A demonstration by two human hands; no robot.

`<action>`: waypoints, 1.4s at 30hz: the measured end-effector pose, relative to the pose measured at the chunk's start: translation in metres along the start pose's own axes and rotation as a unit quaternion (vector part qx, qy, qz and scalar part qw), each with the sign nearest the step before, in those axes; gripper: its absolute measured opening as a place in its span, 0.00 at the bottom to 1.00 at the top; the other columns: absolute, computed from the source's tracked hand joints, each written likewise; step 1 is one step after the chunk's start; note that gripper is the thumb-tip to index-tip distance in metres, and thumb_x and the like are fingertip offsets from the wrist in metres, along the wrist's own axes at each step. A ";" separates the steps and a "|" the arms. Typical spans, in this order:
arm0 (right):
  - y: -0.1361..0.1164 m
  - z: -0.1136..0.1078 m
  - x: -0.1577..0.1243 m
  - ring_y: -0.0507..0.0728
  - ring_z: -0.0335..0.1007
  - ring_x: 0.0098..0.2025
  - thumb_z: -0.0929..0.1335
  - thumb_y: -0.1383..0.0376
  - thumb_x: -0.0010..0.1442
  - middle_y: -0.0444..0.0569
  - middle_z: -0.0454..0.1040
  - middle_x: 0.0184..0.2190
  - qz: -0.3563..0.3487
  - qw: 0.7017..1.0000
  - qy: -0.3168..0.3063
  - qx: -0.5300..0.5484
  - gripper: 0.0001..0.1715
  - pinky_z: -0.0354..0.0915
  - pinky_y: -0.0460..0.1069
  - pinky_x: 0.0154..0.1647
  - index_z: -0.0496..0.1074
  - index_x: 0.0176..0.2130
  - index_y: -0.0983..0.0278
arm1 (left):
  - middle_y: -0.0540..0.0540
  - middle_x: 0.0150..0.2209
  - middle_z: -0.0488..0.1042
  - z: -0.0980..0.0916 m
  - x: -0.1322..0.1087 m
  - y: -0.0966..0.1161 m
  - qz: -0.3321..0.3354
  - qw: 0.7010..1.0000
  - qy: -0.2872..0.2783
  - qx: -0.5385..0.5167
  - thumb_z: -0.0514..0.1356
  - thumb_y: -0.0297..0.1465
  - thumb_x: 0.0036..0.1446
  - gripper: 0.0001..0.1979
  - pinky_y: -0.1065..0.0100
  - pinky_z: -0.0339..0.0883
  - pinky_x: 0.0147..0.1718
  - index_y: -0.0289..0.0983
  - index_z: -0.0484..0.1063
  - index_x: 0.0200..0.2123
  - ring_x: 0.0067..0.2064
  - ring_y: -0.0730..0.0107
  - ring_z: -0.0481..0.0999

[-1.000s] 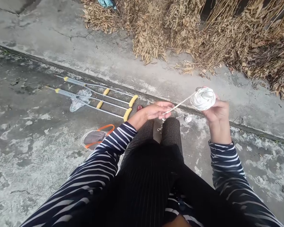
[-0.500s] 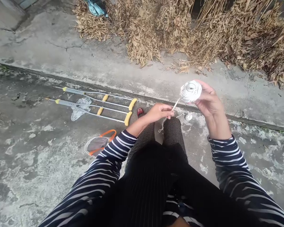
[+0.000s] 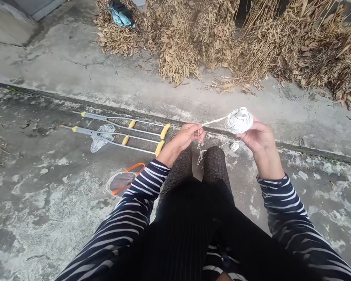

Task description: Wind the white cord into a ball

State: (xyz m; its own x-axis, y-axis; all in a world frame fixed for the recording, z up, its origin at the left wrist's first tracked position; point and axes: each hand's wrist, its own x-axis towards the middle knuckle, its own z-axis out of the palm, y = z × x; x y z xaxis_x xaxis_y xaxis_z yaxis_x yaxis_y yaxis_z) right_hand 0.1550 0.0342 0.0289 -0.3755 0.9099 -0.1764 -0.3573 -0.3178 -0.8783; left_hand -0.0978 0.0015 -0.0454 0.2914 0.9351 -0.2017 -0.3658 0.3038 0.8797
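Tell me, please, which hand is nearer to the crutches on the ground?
Left. The left hand, holding white cord, is just to the right of the crutches in the picture, near their yellow underarm pads. The right hand, holding the ball of cord, is farther right.

Between left hand (image 3: pixel 188 136) and right hand (image 3: pixel 260 136) the white cord (image 3: pixel 215 121) bars the way, leaving room above the knees (image 3: pixel 215 158).

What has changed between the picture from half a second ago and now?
The left hand has moved left, away from the ball of white cord, so a longer strand now spans the gap. The ball has turned in the right hand. Nothing was visibly let go: both hands keep their holds. The crutches and the smaller white coil on the ground stayed put.
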 end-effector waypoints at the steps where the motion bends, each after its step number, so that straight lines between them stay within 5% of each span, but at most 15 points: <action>1: -0.003 0.002 0.001 0.54 0.76 0.32 0.74 0.70 0.37 0.45 0.81 0.39 -0.004 1.000 0.000 0.001 0.31 0.77 0.48 0.25 0.79 0.45 0.59 | 0.50 0.21 0.72 0.002 0.000 -0.004 -0.019 1.000 -0.016 -0.008 0.68 0.42 0.58 0.20 0.72 0.67 0.24 0.35 0.66 0.23 0.21 0.77 0.70; 6: -0.013 0.013 0.008 0.58 0.77 0.35 0.76 0.70 0.37 0.46 0.81 0.40 -0.041 0.998 -0.015 -0.046 0.26 0.77 0.52 0.27 0.80 0.41 0.59 | 0.50 0.21 0.72 0.014 -0.001 -0.019 -0.093 0.993 -0.072 -0.032 0.67 0.44 0.58 0.20 0.73 0.60 0.19 0.35 0.67 0.27 0.17 0.79 0.66; 10: -0.017 0.025 0.010 0.62 0.78 0.43 0.79 0.71 0.38 0.47 0.81 0.39 -0.067 0.992 -0.030 -0.101 0.27 0.78 0.55 0.34 0.81 0.41 0.59 | 0.50 0.22 0.75 0.024 0.002 -0.019 -0.076 0.997 -0.026 0.002 0.66 0.43 0.61 0.17 0.74 0.59 0.18 0.33 0.72 0.38 0.17 0.78 0.68; 13: -0.018 0.034 0.014 0.61 0.77 0.44 0.80 0.71 0.38 0.46 0.81 0.40 -0.099 0.985 -0.029 -0.138 0.26 0.79 0.57 0.41 0.82 0.41 0.58 | 0.49 0.23 0.77 0.031 0.000 -0.017 -0.048 0.998 0.000 0.029 0.65 0.43 0.62 0.16 0.73 0.64 0.20 0.34 0.71 0.40 0.19 0.75 0.73; 18: -0.006 0.038 0.032 0.59 0.74 0.49 0.79 0.76 0.37 0.44 0.80 0.41 -0.195 0.950 -0.003 -0.244 0.26 0.73 0.59 0.60 0.83 0.39 0.59 | 0.44 0.30 0.80 0.040 -0.013 -0.010 -0.044 0.997 -0.057 0.001 0.69 0.46 0.57 0.21 0.70 0.74 0.29 0.34 0.70 0.34 0.29 0.69 0.81; 25: 0.008 0.055 0.025 0.62 0.72 0.55 0.79 0.73 0.43 0.46 0.77 0.49 -0.224 0.939 0.012 -0.262 0.25 0.77 0.53 0.46 0.83 0.43 0.58 | 0.38 0.39 0.81 0.027 -0.015 -0.013 -0.077 0.990 -0.102 -0.068 0.69 0.42 0.56 0.18 0.67 0.78 0.34 0.34 0.69 0.29 0.45 0.60 0.83; 33: -0.009 0.062 0.016 0.64 0.74 0.59 0.83 0.64 0.41 0.46 0.79 0.47 -0.212 0.960 -0.066 -0.168 0.27 0.72 0.61 0.62 0.81 0.43 0.57 | 0.38 0.39 0.82 -0.001 0.017 -0.012 -0.039 0.999 -0.013 0.035 0.71 0.42 0.55 0.18 0.64 0.78 0.41 0.30 0.75 0.32 0.43 0.64 0.82; 38: -0.023 0.057 0.022 0.66 0.77 0.56 0.82 0.62 0.42 0.46 0.81 0.49 -0.193 0.966 -0.069 -0.159 0.31 0.79 0.62 0.53 0.80 0.47 0.56 | 0.36 0.41 0.82 -0.020 0.029 -0.032 -0.047 0.996 -0.036 0.069 0.68 0.45 0.59 0.20 0.60 0.80 0.42 0.30 0.79 0.38 0.44 0.61 0.82; 42: -0.032 0.052 0.028 0.67 0.79 0.52 0.80 0.65 0.45 0.47 0.81 0.49 -0.164 0.974 -0.048 -0.150 0.30 0.81 0.62 0.46 0.80 0.50 0.56 | 0.37 0.50 0.81 -0.031 0.032 -0.047 -0.029 0.967 0.117 0.226 0.66 0.31 0.59 0.11 0.53 0.78 0.53 0.33 0.80 0.44 0.53 0.56 0.80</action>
State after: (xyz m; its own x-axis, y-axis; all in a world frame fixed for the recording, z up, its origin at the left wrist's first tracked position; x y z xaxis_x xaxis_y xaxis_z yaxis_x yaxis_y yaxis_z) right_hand 0.1116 0.0562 0.0755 -0.3666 0.9155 0.1655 -0.2104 0.0916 -0.9733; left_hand -0.0987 0.0229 -0.1066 0.0730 0.9506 -0.3018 0.0849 0.2956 0.9515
